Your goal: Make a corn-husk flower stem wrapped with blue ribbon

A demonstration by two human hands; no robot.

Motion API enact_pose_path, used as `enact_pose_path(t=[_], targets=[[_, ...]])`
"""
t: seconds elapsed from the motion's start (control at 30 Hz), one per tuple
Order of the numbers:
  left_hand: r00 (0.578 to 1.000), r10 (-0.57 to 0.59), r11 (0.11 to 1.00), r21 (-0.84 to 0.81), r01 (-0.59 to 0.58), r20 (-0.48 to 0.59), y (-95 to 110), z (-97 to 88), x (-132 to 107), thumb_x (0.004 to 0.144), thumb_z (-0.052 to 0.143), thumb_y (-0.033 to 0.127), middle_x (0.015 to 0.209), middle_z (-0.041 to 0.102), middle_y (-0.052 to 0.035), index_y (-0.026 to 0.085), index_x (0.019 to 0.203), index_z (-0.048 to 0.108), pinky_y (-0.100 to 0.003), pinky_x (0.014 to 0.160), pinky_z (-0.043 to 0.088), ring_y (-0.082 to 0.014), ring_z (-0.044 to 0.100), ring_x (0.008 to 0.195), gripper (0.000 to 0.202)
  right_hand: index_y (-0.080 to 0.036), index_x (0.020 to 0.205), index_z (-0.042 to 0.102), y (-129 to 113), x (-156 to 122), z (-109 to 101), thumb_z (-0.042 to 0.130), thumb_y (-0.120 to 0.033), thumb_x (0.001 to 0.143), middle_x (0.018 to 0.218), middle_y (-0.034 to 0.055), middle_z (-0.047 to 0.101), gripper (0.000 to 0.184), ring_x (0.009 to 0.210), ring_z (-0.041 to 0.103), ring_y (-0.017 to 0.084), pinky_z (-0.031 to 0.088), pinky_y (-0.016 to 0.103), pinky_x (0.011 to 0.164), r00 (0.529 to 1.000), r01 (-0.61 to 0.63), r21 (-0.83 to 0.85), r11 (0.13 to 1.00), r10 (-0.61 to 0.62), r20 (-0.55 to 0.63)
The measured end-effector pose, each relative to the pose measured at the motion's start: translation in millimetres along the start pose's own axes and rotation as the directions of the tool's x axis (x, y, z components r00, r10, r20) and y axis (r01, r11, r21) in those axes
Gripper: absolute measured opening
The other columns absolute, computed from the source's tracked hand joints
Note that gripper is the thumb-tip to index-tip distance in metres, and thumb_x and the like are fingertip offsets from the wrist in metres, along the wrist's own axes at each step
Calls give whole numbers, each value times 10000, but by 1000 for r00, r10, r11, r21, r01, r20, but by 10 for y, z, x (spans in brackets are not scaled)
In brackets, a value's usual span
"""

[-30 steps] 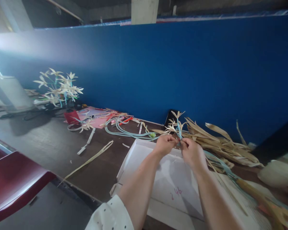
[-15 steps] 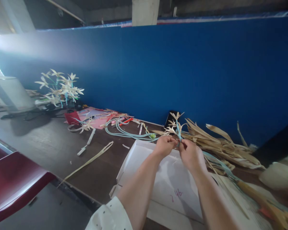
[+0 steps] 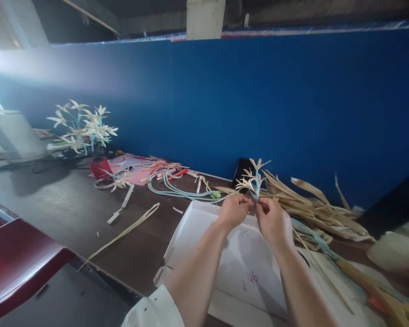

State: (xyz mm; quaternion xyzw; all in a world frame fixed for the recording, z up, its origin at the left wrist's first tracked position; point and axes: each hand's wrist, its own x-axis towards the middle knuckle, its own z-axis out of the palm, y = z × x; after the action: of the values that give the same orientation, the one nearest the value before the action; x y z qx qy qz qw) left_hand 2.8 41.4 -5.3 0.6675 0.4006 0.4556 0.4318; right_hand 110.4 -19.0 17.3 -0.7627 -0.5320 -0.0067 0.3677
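My right hand [image 3: 273,219] pinches the blue-wrapped stem of a small spray of cream, pointed-petal artificial flowers [image 3: 256,178] between thumb and fingertips. The spray stands upright above the fingers. Just left of that stem, my left hand [image 3: 236,210] is closed in a pinch; what lies between its fingertips is too small to make out. Both hands are over the far edge of a white cardboard box [image 3: 238,254] marked with red handwriting. Behind them on the right lies a pile of dried tan husks [image 3: 303,209].
A larger bunch of matching flowers [image 3: 85,127] stands at the back left. Looped pale-blue cords [image 3: 170,193], pink paper [image 3: 136,170] and a folded pale strip [image 3: 129,229] lie on the dark table [image 3: 122,254]. A blue partition [image 3: 204,109] rises behind. A red chair [image 3: 23,259] is at left.
The flower spray has turned and straightened between my fingers, its top shifting slightly right. Both hands keep nearly the same place and stay pinched.
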Motion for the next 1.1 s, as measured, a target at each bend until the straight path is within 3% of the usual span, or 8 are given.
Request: enact_pose_path(t=[0.17, 0.47, 0.83, 1.1], targets=[[1000, 20, 998, 57, -21, 16, 47, -19, -30, 746, 578, 336, 739, 676, -6, 168, 729, 673, -231, 673, 433, -126, 590, 706, 193, -210, 1017, 665, 20, 17, 21, 490, -383, 780, 884, 81, 700, 341, 830, 621, 256, 402, 317, 684, 999, 36, 46, 998, -36, -8], [998, 53, 985, 162, -55, 18, 61, -25, -28, 756, 569, 329, 812, 705, -21, 182, 789, 694, -240, 714, 457, -156, 618, 778, 195, -179, 884, 704, 96, 81, -29, 539, -407, 711, 744, 58, 700, 330, 694, 623, 217, 420, 288, 644, 997, -61, 265, 962, 47, 60], [997, 68, 973, 216, -75, 40, 88, -46, -55, 765, 568, 360, 836, 712, -14, 211, 807, 704, -245, 736, 458, -163, 629, 794, 207, -174, 873, 693, 46, 48, -2, 516, -412, 728, 801, 83, 700, 330, 743, 622, 239, 414, 308, 658, 1000, 5, 170, 985, -3, -13], [997, 76, 987, 140, -74, -6, 69, -13, -50, 756, 575, 335, 813, 706, 5, 226, 840, 704, -218, 702, 455, -143, 617, 773, 188, -190, 889, 688, 33, 28, -2, 531, -410, 744, 827, 80, 704, 308, 752, 628, 231, 424, 307, 680, 993, 67, 189, 980, -47, -108]])
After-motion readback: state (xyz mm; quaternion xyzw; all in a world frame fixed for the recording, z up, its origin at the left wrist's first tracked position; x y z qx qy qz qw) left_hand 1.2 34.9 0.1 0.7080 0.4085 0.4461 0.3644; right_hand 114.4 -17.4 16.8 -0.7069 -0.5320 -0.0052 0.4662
